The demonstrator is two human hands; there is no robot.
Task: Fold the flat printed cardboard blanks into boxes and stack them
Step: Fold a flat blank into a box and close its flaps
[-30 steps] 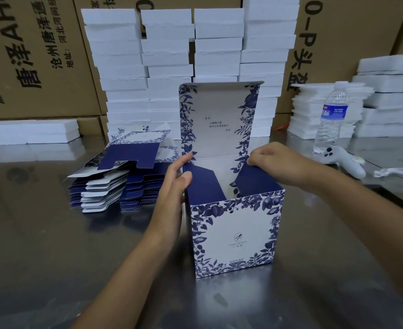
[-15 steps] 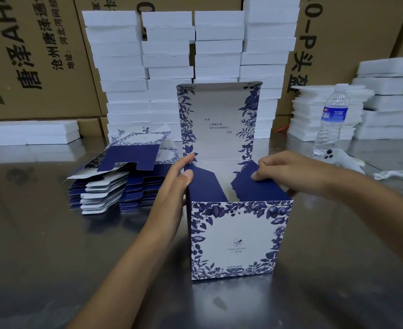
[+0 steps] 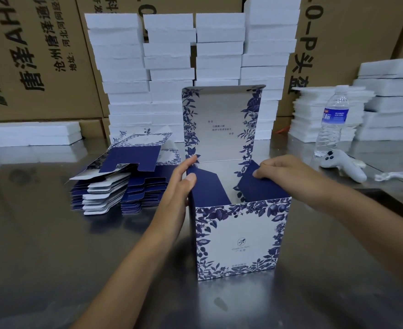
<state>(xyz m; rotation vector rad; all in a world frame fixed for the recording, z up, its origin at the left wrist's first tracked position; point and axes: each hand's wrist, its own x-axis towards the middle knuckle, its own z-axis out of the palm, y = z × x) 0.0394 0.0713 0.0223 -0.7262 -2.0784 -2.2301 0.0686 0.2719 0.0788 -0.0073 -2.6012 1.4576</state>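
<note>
One box half closed, both hands at its flaps

Walled across the back: brown cartons [image 3: 29, 55], with white foam slabs [image 3: 172, 67] in tall columns against them; probably stock parked out of the working patch. Spread below: a steel desk [image 3: 53, 257], carrying everything else. Standing upright near the middle of the desk, printed front toward the wearer: the box [image 3: 238, 238], already squared up; its lid [image 3: 222, 124] raised and vertical, seemingly left up to let the flaps fold in first. Lying to the box's left, near but apart from it: the pile of flat blanks [image 3: 124, 181], fanned and within easy reach for the next pick-up; no finished stack anywhere in view, so judged early in the run. Laid flat along the box's left wall, fingers straight, thumb at the top edge beside the left flap [image 3: 207, 186], itself sloping inward: the left hand [image 3: 179, 186], gripping nothing, likely bracing the wall to keep the box square. Curled over the right flap [image 3: 264, 186], fingertips pinching its free edge: the right hand [image 3: 283, 172], apparently bending it inward and down. Set aside at the right, well clear of the folding: a water bottle [image 3: 333, 119]; just in front of it, a white controller [image 3: 343, 167].
</note>
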